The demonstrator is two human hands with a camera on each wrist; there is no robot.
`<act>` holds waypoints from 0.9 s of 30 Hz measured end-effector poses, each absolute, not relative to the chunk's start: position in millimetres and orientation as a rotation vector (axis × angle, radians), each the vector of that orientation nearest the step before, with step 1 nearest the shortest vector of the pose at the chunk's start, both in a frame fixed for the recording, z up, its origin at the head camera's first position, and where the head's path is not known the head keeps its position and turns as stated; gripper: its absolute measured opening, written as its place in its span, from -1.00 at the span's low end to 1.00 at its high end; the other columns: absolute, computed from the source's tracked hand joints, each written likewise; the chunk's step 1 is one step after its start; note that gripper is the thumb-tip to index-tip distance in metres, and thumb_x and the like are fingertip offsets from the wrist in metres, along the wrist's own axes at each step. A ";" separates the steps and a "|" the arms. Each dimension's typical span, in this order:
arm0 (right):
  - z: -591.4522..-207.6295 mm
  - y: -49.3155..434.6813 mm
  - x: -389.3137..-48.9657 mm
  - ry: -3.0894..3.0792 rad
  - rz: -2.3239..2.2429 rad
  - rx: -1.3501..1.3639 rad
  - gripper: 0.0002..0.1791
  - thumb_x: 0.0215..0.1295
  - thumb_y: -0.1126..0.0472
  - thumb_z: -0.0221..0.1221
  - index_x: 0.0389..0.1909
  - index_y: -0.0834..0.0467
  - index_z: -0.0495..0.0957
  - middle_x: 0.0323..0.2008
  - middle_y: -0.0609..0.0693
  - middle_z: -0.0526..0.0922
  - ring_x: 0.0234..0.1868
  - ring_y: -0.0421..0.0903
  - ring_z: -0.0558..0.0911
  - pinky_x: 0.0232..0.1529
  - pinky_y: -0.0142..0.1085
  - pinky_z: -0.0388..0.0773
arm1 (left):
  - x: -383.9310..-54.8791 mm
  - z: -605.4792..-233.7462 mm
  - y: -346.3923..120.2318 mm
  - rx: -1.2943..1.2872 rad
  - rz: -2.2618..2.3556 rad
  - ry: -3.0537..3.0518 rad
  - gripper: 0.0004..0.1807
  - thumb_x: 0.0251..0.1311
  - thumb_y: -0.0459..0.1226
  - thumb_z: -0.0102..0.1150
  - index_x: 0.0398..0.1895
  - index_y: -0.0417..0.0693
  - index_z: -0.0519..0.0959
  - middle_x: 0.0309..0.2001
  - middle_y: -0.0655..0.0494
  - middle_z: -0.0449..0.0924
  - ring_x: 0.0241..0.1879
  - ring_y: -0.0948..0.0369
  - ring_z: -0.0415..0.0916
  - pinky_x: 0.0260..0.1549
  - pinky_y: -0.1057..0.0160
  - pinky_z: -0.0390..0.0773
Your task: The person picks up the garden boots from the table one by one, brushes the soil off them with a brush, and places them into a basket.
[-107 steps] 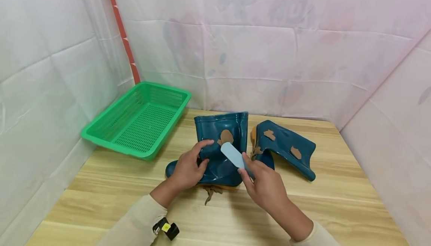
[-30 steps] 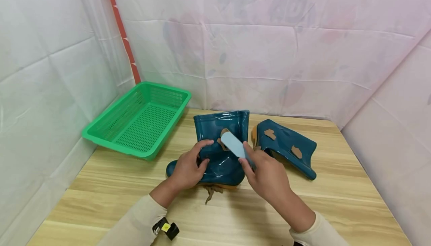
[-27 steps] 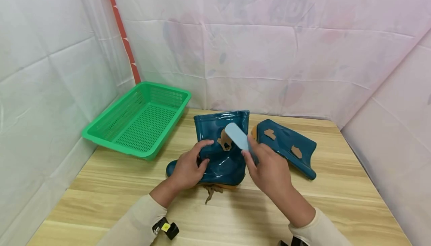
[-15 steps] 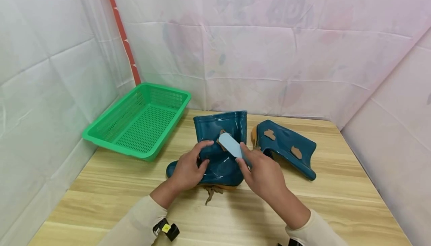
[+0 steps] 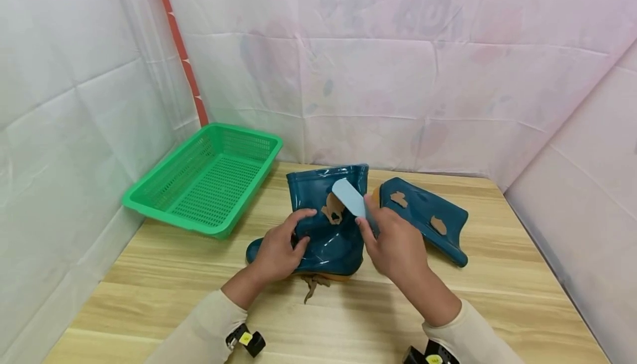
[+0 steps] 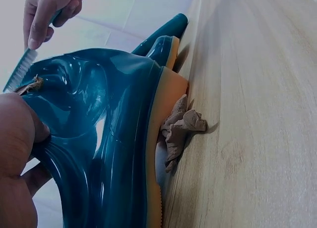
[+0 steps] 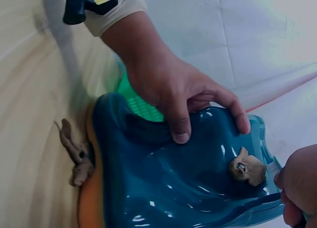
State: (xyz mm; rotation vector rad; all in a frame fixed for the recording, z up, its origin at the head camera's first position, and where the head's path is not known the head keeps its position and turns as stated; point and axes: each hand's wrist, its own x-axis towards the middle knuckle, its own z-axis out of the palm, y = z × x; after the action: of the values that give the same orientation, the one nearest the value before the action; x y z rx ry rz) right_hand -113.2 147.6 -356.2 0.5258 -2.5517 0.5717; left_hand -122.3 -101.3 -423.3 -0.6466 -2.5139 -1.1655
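A teal rubber boot [image 5: 325, 248] with an orange sole stands upright, its toe to the left. My left hand [image 5: 276, 250] grips it at the front of the ankle, thumb and fingers around the bend. On the shaft sticks a brown clay-like patch [image 5: 334, 208] with a small gap showing the boot. My right hand [image 5: 395, 237] holds a light blue brush [image 5: 350, 197], its back toward the head camera, at the patch's upper right edge. In the left wrist view the brush's pale bristles [image 6: 21, 69] face the boot. Crumpled brown lumps [image 6: 179, 131] lie at the sole.
A second teal boot [image 5: 423, 209] lies on its side at the right, with brown patches on it. The green plastic basket [image 5: 249, 198] stands at the back left. White cloth walls [image 5: 368, 87] enclose the wooden table [image 5: 348, 320].
The brush has swept back and forth over the patch and now sits up and right of its half-second-ago place. The patch has gained a gap since the earliest frame. My left hand stays put.
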 end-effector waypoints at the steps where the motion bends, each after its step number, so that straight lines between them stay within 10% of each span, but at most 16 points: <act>1: -357.6 147.5 -112.4 -2.566 0.567 0.534 -0.41 0.39 0.11 0.33 0.38 0.22 0.49 -0.24 0.17 0.72 -0.64 -0.17 0.40 -0.72 -0.32 0.26 | -122.2 -423.9 -101.1 -0.649 -1.165 -2.516 -0.31 0.29 -0.46 0.32 0.42 0.16 0.36 -0.69 0.34 0.19 -0.73 0.39 0.18 -0.69 0.30 0.31; 27: -367.0 148.6 -105.2 -2.590 0.573 0.639 -0.41 0.34 0.13 0.38 0.34 0.21 0.53 -0.26 0.10 0.73 -0.61 -0.23 0.36 -0.67 -0.37 0.25 | -121.9 -422.4 -101.6 -0.636 -1.202 -2.518 -0.31 0.31 -0.46 0.30 0.43 0.18 0.34 -0.72 0.34 0.18 -0.77 0.40 0.16 -0.72 0.31 0.31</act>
State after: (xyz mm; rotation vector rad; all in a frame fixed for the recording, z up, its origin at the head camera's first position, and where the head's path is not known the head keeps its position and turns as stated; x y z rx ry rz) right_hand -105.2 148.6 -367.0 0.6388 -2.5901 0.5726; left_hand -121.9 -101.6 -422.4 -0.6355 -2.5175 -1.2024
